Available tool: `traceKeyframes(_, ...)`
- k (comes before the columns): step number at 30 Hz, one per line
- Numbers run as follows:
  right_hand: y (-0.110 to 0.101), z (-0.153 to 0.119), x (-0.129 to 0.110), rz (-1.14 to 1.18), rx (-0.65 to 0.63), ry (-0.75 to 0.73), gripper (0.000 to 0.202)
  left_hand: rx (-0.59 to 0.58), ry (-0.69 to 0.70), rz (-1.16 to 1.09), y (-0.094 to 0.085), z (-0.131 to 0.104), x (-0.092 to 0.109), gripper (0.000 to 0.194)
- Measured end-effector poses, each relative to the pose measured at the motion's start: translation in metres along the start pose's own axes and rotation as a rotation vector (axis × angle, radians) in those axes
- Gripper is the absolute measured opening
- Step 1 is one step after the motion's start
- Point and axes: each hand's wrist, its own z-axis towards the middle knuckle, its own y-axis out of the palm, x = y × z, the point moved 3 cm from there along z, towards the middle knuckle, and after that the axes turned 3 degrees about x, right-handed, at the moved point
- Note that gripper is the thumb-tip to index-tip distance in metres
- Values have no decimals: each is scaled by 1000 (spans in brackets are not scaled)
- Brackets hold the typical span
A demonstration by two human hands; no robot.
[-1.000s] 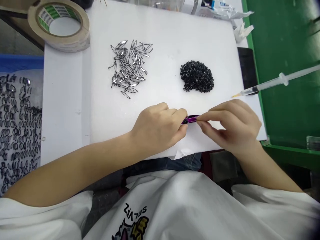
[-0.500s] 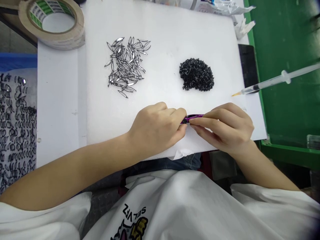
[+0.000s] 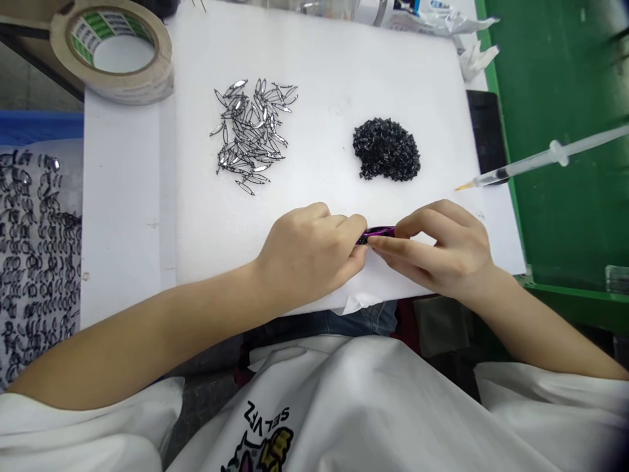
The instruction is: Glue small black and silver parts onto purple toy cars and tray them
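Observation:
Between my two hands, near the front edge of the white foam board, is a small slim purple-and-black piece. My left hand is closed with its thumb and curled index finger on the piece's left end, covering that end. The fingers of my right hand are closed on the right part of the same piece, and its exact kind cannot be made out. Beyond my left hand lies a loose pile of thin leaf-shaped black-rimmed parts. A heap of tiny shiny black pieces lies beyond my right hand.
A syringe with an orange tip points in from the right. A big tape roll sits at the far left corner. Further left, a sheet carries rows of black-rimmed parts. Crumpled white tissue and a dark flat object line the right edge.
My right index finger has lifted and bent back slightly, and the right hand has shifted a little. The left hand keeps its hold. The whole view has moved slightly.

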Motion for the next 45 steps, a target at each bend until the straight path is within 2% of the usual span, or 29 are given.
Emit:
traceKeyframes(2, -4, 1, 4, 70, -9, 44, 11, 8, 2, -1, 0, -1, 0, 19)
traceKeyframes(7, -17, 7, 19, 268, 160, 277, 19, 19, 26, 4, 0, -1, 0, 18)
traceKeyframes(11, -14, 25, 25, 343, 134, 414, 12, -41, 151, 71, -3, 2, 8, 15)
traceKeyframes(14, -1, 48, 21, 385, -27, 367, 10, -145, 205, 174, -13, 1, 19, 14)
traceKeyframes(17, 21, 73, 10, 375, -206, 238, 16, -234, 145, 228, -33, -9, 33, 18)
traceKeyframes(20, 45, 100, -2, 243, -284, 99, 26, -321, 133, 30, -49, -33, 50, 24)
traceKeyframes(22, 62, 115, -8, 201, -362, 41, 29, -457, 107, -207, -47, -57, 58, 32)
traceKeyframes(24, 77, 126, -12, 188, -433, 23, 29, -622, -11, -424, -35, -83, 61, 33)
traceKeyframes(26, 87, 133, -14, 168, -470, 31, 28, -689, -258, -578, -16, -109, 58, 30)
traceKeyframes(28, 93, 138, -14, 150, -471, 50, 26, -602, -577, -654, 4, -132, 51, 24)
traceKeyframes(29, 95, 139, -14, 150, -462, 59, 24, -546, -693, -654, 13, -142, 49, 22)
traceKeyframes(30, 94, 140, -14, 155, -450, 69, 24, -487, -788, -647, 22, -149, 47, 22)
traceKeyframes(32, 87, 141, -13, 180, -417, 95, 20, -402, -886, -624, 36, -156, 47, 22)
traceKeyframes(34, 66, 135, -11, 237, -356, 127, 15, -333, -930, -623, 49, -154, 48, 22)
traceKeyframes(36, 33, 120, -12, 329, -264, 181, 15, -265, -956, -611, 60, -146, 47, 26)
traceKeyframes(38, -5, 91, -16, 457, -168, 260, 12, -177, -999, -570, 69, -136, 44, 36)
traceKeyframes(40, -36, 51, -25, 643, -89, 332, 8, -96, -1039, -547, 75, -129, 38, 42)
traceKeyframes(42, -51, 7, -37, 851, -63, 404, 7, -66, -1054, -592, 78, -126, 31, 39)
traceKeyframes(45, -41, -54, -55, 1066, -47, 584, 7, -148, -1050, -804, 76, -130, 23, 23)
